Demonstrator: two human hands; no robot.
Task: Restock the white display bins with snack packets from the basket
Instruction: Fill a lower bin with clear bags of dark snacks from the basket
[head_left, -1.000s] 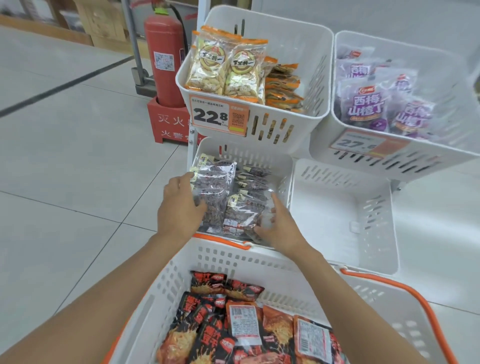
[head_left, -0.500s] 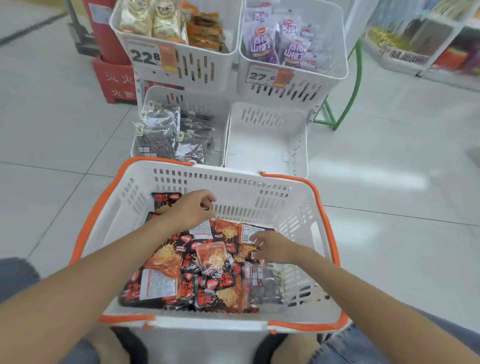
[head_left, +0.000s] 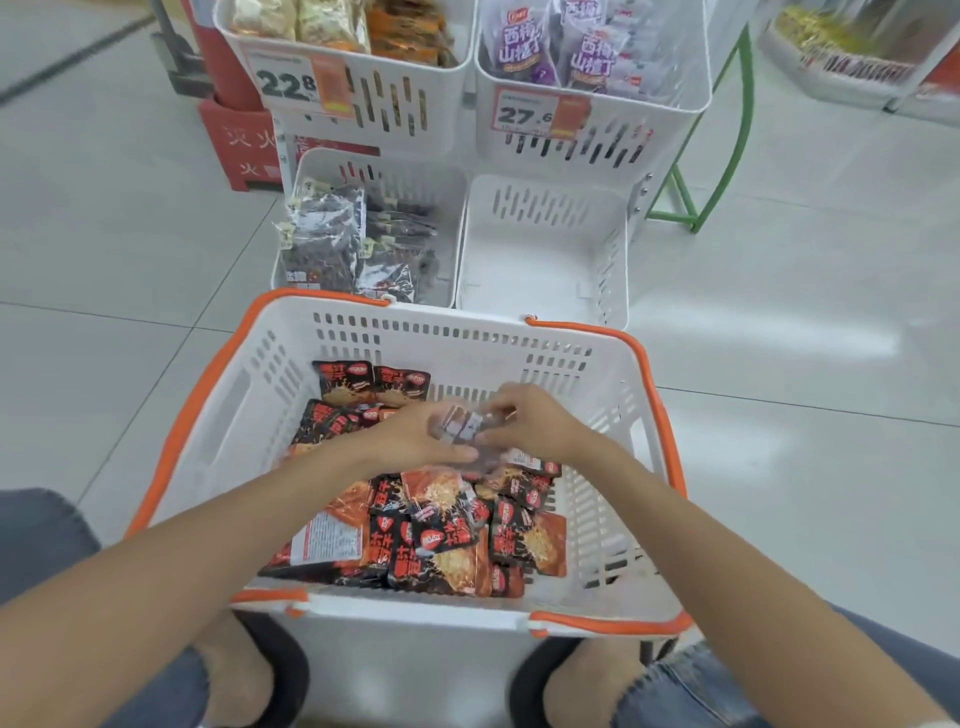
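Observation:
A white basket with orange rim (head_left: 218, 395) sits on the floor in front of me, holding several black-and-orange snack packets (head_left: 436, 540). Over its middle, my left hand (head_left: 415, 439) and my right hand (head_left: 535, 421) meet on a clear packet of dark snacks (head_left: 465, 426), blurred by motion; both hands grip it. Beyond the basket stand two low white display bins: the left bin (head_left: 447, 218) holds dark snack packets (head_left: 332, 239), the right bin (head_left: 540, 260) has nothing in it.
Two upper white bins carry price tags: one (head_left: 363, 104) with yellow and orange packets, one (head_left: 597, 124) with purple packets. A red fire extinguisher stand (head_left: 239, 150) is at the back left, a green frame (head_left: 727, 130) to the right. My knees and shoes flank the basket.
My hands left the lower left bin and came back into the basket. They moved together from separate spots among the packets and now hold one clear packet above the pile.

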